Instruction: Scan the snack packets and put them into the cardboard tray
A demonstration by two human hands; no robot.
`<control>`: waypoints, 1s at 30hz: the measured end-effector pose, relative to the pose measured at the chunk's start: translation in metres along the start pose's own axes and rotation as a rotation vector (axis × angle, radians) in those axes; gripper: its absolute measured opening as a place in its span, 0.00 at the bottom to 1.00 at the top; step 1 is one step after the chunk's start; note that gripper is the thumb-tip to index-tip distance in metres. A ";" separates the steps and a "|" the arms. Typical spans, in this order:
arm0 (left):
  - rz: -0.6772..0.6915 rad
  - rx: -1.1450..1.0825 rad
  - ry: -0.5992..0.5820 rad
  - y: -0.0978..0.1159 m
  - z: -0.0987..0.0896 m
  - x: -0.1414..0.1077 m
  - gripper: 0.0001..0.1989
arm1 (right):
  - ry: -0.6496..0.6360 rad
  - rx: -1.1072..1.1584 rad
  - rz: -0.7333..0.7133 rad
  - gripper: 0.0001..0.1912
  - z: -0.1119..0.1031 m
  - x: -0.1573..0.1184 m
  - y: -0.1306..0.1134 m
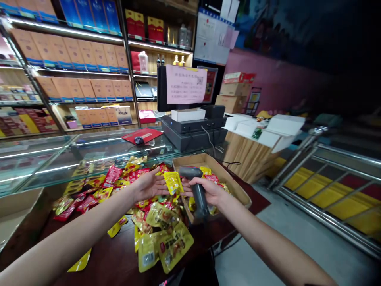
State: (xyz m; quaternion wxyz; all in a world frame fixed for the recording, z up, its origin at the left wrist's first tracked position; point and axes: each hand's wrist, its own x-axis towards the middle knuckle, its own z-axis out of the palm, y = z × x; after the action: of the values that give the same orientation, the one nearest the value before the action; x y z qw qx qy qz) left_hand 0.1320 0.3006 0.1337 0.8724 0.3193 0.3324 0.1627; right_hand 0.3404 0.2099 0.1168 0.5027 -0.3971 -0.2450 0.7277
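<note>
In my right hand (210, 190) is a dark grey barcode scanner (200, 196), its handle pointing down and its head toward the left. Some of that hand's fingers reach past the handle to the left. My left hand (150, 185) is open, fingers stretched out to the right. A small yellow snack packet (173, 182) is between the two hands, by the left fingertips; whether either hand grips it, I cannot tell. Below lie larger gold-yellow snack packets (166, 246). A heap of red and yellow packets (112, 176) spreads behind and left of my left hand.
A cardboard tray (242, 194) with packets stands under the scanner. Another cardboard box (20, 210) is at left. Behind are a glass counter (98, 149), a mouse (139, 140), a cash drawer (193, 137) and a monitor (162, 89). A metal railing (324, 190) runs at right.
</note>
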 end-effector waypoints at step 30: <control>0.685 1.570 0.399 -0.154 -0.060 -0.075 0.35 | 0.049 -0.485 0.070 0.27 0.022 -0.054 0.102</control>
State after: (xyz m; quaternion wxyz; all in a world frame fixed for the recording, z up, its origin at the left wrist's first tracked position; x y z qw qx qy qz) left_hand 0.0474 0.1755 0.0329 0.2299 0.8747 0.3807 0.1927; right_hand 0.2775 0.1232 0.0698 0.3728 -0.5320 -0.3863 0.6548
